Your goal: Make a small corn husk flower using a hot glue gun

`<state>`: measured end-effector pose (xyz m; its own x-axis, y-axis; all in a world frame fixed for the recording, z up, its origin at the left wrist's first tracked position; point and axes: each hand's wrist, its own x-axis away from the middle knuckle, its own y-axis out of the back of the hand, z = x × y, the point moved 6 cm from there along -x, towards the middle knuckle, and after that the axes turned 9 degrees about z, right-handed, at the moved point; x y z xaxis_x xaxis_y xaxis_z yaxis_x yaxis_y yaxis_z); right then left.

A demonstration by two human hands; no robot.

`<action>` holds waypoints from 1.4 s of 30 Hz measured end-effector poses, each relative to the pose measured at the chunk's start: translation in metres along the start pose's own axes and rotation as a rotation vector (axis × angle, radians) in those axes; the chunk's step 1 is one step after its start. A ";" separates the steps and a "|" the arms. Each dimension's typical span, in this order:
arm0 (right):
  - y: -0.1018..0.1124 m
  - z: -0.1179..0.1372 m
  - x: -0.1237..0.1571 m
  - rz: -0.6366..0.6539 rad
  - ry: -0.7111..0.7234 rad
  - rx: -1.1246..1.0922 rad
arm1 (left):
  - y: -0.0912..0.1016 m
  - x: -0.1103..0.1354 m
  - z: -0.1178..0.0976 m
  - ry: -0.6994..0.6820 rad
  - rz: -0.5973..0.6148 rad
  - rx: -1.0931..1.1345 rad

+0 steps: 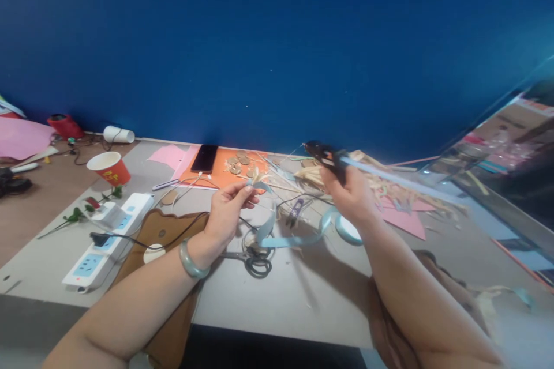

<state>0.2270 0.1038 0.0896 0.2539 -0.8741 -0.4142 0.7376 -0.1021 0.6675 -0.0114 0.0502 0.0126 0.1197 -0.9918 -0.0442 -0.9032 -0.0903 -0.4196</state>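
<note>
Hands: apart from each other, both occupied.
Left hand (pixel 227 213): fingertips pinched on a small cream-and-blue piece (pixel 258 180), raised over the table (pixel 277 300).
Right hand (pixel 352 193): wrapped round a black glue gun (pixel 322 155), pale stick (pixel 389 176) jutting from its back, blurred.
Ribbon (pixel 298 241): pale blue, looping to its roll (pixel 348 232); whether it joins the pinched piece, I cannot tell.
Scissors (pixel 258 267): black-handled, lying unheld near the left hand.
Wooden discs (pixel 235 170): several, on orange paper (pixel 220 168), beside a phone (pixel 204 158).
Done, I judge: piece partly shaped.
Outstanding, I judge: piece looks unfinished, not set down; ribbon remains on its roll.
</note>
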 end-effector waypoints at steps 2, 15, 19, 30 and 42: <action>-0.009 -0.024 -0.013 0.032 -0.121 0.237 | -0.001 0.001 -0.001 -0.024 0.021 -0.015; -0.086 -0.070 -0.015 0.378 -0.075 0.643 | -0.008 0.007 0.003 -0.008 0.122 0.049; -0.088 -0.070 -0.013 0.413 -0.073 0.656 | -0.010 0.007 0.009 0.078 0.150 0.103; -0.089 0.025 0.026 0.421 -0.037 -0.653 | -0.019 0.015 0.014 0.181 0.209 0.138; -0.096 0.033 0.038 0.341 -0.197 -0.870 | -0.023 0.020 0.014 0.217 0.171 0.096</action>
<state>0.1450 0.0644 0.0296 0.4896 -0.8639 -0.1179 0.8703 0.4925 0.0059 0.0172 0.0334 0.0083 -0.1314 -0.9889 0.0693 -0.8581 0.0785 -0.5074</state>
